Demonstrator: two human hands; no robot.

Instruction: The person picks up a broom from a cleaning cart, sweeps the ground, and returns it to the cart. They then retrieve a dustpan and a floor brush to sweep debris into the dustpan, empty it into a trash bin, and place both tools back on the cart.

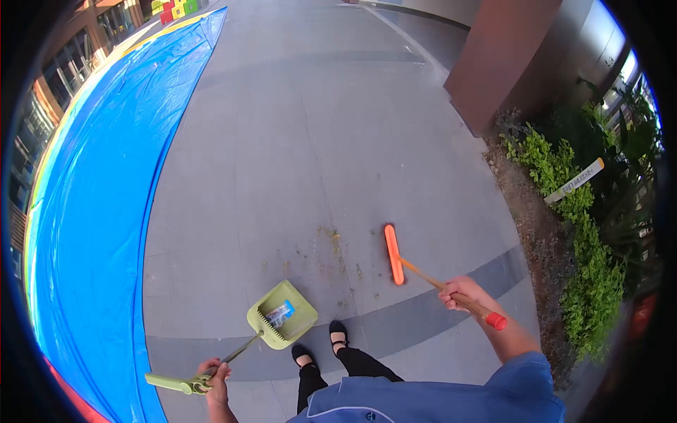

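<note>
My left hand [216, 379] is wrapped round the handle of a green dustpan [305, 316], whose pan rests low over the paving in front of my feet. A crumpled wrapper [281, 313] with blue parts lies in the pan. On the right, my right hand [462, 292] grips the wooden handle of a broom with an orange head [394, 254] and a red end cap. The broom head is on the ground, to the right of scattered yellow-green debris [334, 241]. Small dark bits lie between the broom and the dustpan.
A large blue sheet [99, 211] covers the ground on the left. Coloured blocks [178, 8] are at the far top left. On the right stand a brown pillar [501, 56] and a planted bed [564, 233] with a white sign [575, 181]. My shoes are beside the dustpan.
</note>
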